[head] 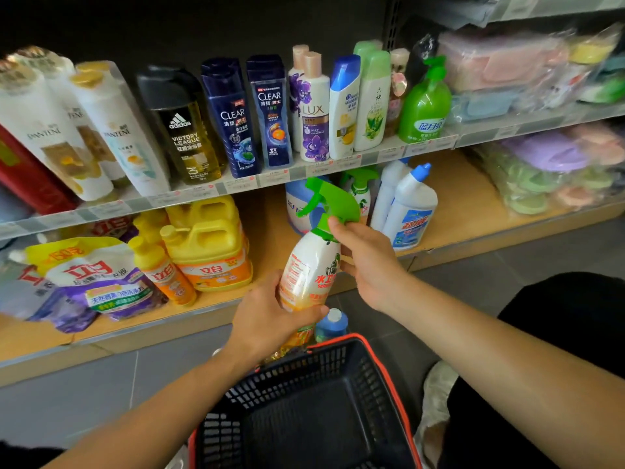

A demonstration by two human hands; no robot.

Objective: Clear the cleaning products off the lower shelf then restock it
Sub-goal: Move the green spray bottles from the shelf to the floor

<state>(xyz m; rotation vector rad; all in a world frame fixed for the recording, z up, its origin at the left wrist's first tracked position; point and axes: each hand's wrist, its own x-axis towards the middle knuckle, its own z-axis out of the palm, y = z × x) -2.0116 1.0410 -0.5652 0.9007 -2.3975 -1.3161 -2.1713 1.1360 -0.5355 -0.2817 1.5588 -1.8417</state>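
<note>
A: Nearest item?

B: The basket, black mesh with a red rim, at 6 o'clock on the floor. The part of its interior in view is bare. Beyond its far rim, a blue-capped bottle shows just behind it.

A: Location of the spray bottle?

B: The spray bottle is in the air at frame centre, in front of the lower shelf and above the basket's far rim, at 12 o'clock from the basket.

A: Grip condition?

B: Left hand: fingers curled round the lower body from 7 o'clock, thumb across the base. Right hand: fingers pinching the neck collar just below the trigger, from 3 o'clock. Both hands are in contact; the left carries the base.

A: Axis?

B: Near upright, top tilted slightly toward 1 o'clock; nozzle points to 9 o'clock. The basket opening lies directly toward 6 o'clock of the base, so a straight lowering would likely suffice.

A: Appearance?

B: White body, orange lower band, red lettering, green trigger head. A second sprayer stands on the shelf at 1 o'clock.
</note>
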